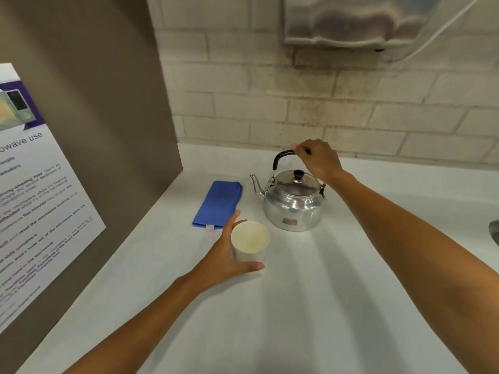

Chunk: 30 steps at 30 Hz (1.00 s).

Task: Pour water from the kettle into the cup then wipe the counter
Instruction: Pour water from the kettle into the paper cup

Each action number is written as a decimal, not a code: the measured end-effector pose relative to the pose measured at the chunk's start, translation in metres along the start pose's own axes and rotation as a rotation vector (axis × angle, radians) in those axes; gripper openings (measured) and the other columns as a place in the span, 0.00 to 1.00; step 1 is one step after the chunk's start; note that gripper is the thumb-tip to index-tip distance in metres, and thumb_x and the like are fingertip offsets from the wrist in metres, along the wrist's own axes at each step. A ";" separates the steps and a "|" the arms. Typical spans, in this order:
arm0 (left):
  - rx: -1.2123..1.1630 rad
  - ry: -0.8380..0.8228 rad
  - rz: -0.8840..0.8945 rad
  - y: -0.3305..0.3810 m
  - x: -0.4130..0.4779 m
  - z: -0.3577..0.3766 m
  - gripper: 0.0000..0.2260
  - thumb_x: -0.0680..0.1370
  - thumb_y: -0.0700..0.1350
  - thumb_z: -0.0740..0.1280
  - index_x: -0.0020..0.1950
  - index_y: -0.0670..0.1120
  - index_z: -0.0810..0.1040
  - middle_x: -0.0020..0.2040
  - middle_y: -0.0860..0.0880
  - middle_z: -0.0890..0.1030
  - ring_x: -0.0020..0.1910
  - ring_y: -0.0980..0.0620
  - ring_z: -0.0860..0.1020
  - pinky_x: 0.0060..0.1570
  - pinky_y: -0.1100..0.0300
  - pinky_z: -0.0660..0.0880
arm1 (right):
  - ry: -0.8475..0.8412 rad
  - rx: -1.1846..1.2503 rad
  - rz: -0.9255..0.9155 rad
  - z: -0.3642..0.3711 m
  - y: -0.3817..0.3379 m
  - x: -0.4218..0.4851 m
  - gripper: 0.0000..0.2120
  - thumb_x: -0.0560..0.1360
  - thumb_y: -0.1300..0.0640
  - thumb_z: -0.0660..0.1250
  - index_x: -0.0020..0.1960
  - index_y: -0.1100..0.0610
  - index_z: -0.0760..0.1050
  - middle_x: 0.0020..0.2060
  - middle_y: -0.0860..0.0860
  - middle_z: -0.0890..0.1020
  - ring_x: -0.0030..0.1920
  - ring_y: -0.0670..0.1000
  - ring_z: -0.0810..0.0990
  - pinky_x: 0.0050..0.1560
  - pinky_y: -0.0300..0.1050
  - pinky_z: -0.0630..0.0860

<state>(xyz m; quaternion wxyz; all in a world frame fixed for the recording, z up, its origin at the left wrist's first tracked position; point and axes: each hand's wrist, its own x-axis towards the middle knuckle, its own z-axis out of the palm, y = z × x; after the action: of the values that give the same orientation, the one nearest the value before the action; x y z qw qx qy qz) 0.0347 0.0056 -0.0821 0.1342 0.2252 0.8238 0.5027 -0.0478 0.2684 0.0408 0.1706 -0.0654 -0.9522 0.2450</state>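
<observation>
Kettle [293, 203]: head view, silver metal, upright on the white counter [310, 306], at about 1 o'clock from frame centre, near the back wall.
Kettle spout [255, 184]: points to 9 o'clock, toward the cloth.
Kettle lid [295, 184]: seated, dark knob on top.
Kettle handle [280, 157]: black arch, raised upright over the lid.
Right hand [318, 160]: closed around the top of the handle from the 3 o'clock side, fingers wrapped over the bar; kettle base looks flat on the counter.
Cup [249, 241]: white paper cup, upright, just beside the kettle at its 7 o'clock; inside looks empty, can't tell for sure.
Left hand [226, 255]: curled around the cup from its 9 o'clock side, thumb along the near wall, fingers up behind the far rim, in contact.
Cloth [218, 203]: blue, folded into a long rectangle, flat on the counter at 10 o'clock from the cup, near the kettle spout but not touching it; white tag at its near end.
Panel [94, 117]: brown upright surface at 9 o'clock, edge of the counter.
Notice [32, 198]: printed sheet about microwave use stuck on the panel, mostly too blurred to read.
Wall [324, 109]: pale brick at 12 o'clock, dark smudges above the kettle.
Dispenser [351, 20]: grey wall-mounted unit at the top edge, blurred.
</observation>
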 end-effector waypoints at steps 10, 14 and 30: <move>-0.145 0.142 -0.013 -0.007 0.013 0.021 0.37 0.62 0.49 0.78 0.62 0.59 0.57 0.56 0.65 0.68 0.55 0.64 0.70 0.44 0.82 0.69 | 0.023 0.122 0.161 0.009 -0.007 0.014 0.29 0.74 0.38 0.59 0.37 0.65 0.75 0.39 0.60 0.83 0.42 0.60 0.79 0.41 0.49 0.72; -0.160 0.166 0.007 -0.010 0.022 0.019 0.37 0.64 0.44 0.77 0.63 0.55 0.58 0.55 0.63 0.68 0.55 0.63 0.70 0.45 0.82 0.68 | 0.050 0.077 0.227 0.009 -0.014 0.009 0.29 0.72 0.36 0.60 0.24 0.56 0.60 0.22 0.50 0.68 0.28 0.53 0.70 0.28 0.42 0.62; -0.219 0.170 0.004 -0.017 0.028 0.020 0.36 0.64 0.43 0.77 0.61 0.58 0.58 0.54 0.62 0.70 0.53 0.59 0.71 0.48 0.69 0.68 | 0.285 0.047 0.119 -0.032 -0.028 -0.013 0.22 0.67 0.50 0.64 0.20 0.53 0.58 0.18 0.48 0.61 0.21 0.49 0.60 0.27 0.41 0.58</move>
<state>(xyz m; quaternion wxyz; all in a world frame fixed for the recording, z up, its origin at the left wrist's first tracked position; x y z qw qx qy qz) 0.0155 0.0283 -0.1062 0.0870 0.1674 0.7718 0.6072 -0.0254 0.2557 0.0771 0.2905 -0.1519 -0.9068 0.2650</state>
